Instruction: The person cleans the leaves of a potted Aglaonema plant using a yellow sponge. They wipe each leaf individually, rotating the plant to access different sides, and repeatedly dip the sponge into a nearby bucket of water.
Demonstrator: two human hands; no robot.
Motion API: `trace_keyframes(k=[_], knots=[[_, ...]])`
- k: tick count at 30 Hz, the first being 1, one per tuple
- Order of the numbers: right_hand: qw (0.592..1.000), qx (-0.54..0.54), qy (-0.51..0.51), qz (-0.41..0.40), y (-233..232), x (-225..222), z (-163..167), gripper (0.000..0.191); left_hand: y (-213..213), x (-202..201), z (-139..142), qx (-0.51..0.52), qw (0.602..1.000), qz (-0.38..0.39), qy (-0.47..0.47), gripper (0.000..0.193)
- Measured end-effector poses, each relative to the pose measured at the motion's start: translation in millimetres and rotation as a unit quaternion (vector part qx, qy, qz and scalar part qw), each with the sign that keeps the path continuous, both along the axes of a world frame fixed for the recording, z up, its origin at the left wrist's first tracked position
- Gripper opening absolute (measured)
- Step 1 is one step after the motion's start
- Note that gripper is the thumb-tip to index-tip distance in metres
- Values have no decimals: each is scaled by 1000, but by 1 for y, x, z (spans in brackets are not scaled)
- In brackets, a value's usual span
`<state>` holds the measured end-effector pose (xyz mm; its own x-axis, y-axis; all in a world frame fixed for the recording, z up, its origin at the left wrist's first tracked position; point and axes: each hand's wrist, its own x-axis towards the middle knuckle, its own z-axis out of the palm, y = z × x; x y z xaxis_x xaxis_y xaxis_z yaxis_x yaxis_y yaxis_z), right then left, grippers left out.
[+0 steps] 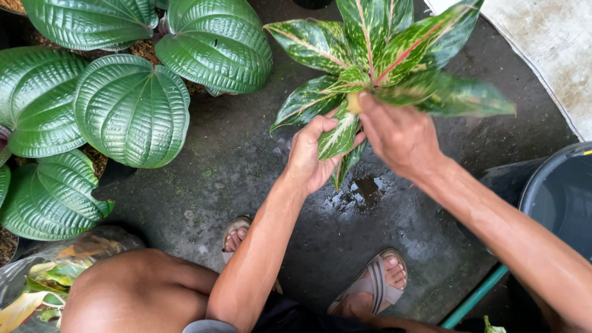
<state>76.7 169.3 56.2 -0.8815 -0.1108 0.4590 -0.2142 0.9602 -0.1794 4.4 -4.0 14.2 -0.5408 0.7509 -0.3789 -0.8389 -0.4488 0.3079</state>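
Left hand (314, 154) and right hand (398, 132) both clasp variegated plant (376, 55) at its base, above wet ground (246, 160).

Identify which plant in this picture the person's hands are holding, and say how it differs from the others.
The variegated plant, gripped by the left hand and right hand: pointed, yellow-speckled, pink-veined leaves. The ribbed plants have plain green, rounded leaves.

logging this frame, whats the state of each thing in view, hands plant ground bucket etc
left hand: closed around a lower leaf of the variegated plant
right hand: gripping the plant near its centre
variegated plant: held up off the ground, leaves spread
ground: dark, damp, small puddle under the plant
ribbed green leaves: whole, untouched
grey bucket: open, contents not visible
sandals: worn on both feet
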Motion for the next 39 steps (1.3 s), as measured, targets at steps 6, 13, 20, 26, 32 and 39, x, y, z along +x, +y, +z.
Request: trace_keyframes(k=[6,13,20,26,32,39], knots=[[999,-11,-19,26,-22,19,16,36,-1,0,-3,85,996,-12,-6,37],[994,-85,-18,69,-58,35,47,38,-2,4,-5,113,991,-17,-70,35],[985,-127,-32,116,-74,47,56,35,-1,4,-2,47,998,-24,-20,54],[996,-35,-2,88,-69,47,62,31,1,5,-1,-40,999,-12,-11,60],[980,-138,-66,125,-77,55,66,35,-3,1,5,-58,997,-28,46,61],[967,-150,-153,137,-60,78,81,20,-3,0,9,-77,993,-15,92,62]])
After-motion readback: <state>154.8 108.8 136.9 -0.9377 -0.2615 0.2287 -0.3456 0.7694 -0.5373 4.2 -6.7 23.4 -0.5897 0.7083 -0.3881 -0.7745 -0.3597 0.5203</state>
